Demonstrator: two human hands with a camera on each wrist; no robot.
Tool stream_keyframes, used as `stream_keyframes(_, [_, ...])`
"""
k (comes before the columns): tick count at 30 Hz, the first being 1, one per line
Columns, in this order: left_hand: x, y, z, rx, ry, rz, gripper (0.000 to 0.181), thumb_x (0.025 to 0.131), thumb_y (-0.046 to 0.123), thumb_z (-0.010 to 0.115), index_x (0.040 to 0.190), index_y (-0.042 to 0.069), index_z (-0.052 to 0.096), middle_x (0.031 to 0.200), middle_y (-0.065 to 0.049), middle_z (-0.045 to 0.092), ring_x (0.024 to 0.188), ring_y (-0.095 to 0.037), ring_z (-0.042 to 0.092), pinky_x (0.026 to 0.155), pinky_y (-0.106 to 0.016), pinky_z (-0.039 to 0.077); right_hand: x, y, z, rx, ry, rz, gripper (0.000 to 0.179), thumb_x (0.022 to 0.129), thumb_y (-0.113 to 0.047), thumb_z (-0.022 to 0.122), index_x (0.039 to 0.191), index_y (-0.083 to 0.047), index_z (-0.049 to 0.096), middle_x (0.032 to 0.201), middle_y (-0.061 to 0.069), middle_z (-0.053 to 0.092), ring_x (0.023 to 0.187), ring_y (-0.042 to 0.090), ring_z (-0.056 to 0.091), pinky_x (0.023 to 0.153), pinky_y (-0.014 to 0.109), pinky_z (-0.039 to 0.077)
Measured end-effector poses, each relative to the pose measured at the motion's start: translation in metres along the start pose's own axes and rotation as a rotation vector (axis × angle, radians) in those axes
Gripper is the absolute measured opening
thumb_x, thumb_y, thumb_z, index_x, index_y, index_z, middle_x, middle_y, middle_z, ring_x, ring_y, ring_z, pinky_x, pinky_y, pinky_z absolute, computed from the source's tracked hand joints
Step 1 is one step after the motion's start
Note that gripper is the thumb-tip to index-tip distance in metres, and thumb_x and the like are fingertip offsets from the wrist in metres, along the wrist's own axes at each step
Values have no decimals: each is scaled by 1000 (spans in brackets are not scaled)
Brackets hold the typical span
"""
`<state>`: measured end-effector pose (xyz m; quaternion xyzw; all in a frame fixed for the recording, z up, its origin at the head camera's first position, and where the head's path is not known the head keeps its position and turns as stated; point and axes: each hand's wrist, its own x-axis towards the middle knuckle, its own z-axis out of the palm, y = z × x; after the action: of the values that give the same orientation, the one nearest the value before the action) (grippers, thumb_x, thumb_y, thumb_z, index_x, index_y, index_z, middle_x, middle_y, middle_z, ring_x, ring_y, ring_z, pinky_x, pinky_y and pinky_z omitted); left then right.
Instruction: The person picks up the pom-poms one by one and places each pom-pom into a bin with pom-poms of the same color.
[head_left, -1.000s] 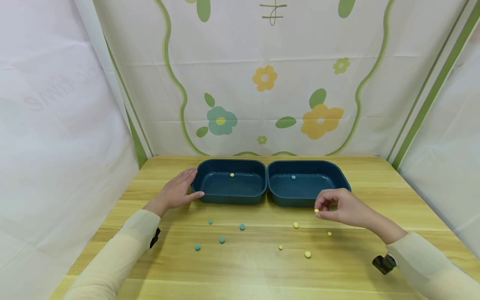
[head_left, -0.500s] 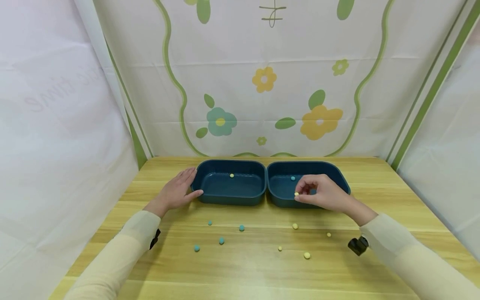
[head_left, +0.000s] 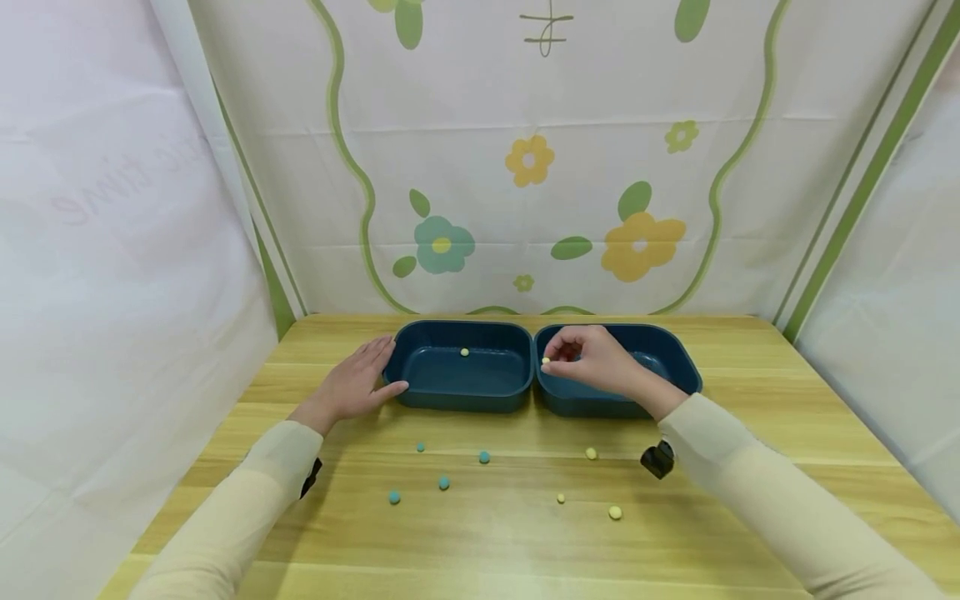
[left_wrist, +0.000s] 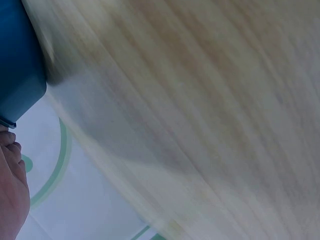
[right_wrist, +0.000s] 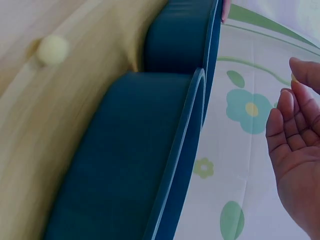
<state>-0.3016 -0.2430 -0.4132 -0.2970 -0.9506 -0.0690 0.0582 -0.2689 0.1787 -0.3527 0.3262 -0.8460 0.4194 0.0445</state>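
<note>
My right hand [head_left: 588,360] pinches a small yellow ball [head_left: 546,361] between thumb and fingertips. It hovers over the left end of the right dark blue tray [head_left: 600,407], close to where the two trays meet. The right wrist view shows the same hand [right_wrist: 300,145] raised beside the tray walls. My left hand [head_left: 351,385] rests against the left end of the left dark blue tray [head_left: 465,402], fingers straight and thumb at the front rim. Another yellow ball [head_left: 464,352] lies inside the left tray.
On the wooden table [head_left: 487,550] in front of the trays lie several small blue balls [head_left: 443,483] at left and several yellow balls [head_left: 615,512] at right. A patterned cloth [head_left: 525,208] hangs behind the table. My right forearm covers part of the table's right side.
My right hand has carried the yellow ball left and up, from in front of the right tray to above its left end. It now covers the blue ball inside. My left hand stays put.
</note>
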Motion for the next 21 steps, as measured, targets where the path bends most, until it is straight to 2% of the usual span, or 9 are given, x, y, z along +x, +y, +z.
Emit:
stream_keyframes(6, [0,-1,0,-1,-7,-6,84,98,54,46,150,-9,23,157,-23,20,145,-36,17,117,-46,13,23,1,17,1,-12,17,5,88,-14,74,87,-11,70,81,-1,65,64,17,57,57,30,49])
stream_keyframes(14, [0,0,-2,-6,-27,-14,85,98,56,45,150,-7,23,157,-22,19,145,-35,16,117,-46,13,48,-3,41,0,-31,125,5,89,-14,73,87,-11,70,81,0,65,69,18,61,63,33,53])
stream_keyframes(21, [1,0,-2,-3,-27,-10,85,98,56,45,150,-8,23,157,-23,20,144,-36,17,117,-46,14,67,-2,60,14,-21,183,6,89,-16,73,89,-11,69,84,1,64,73,17,60,65,32,52])
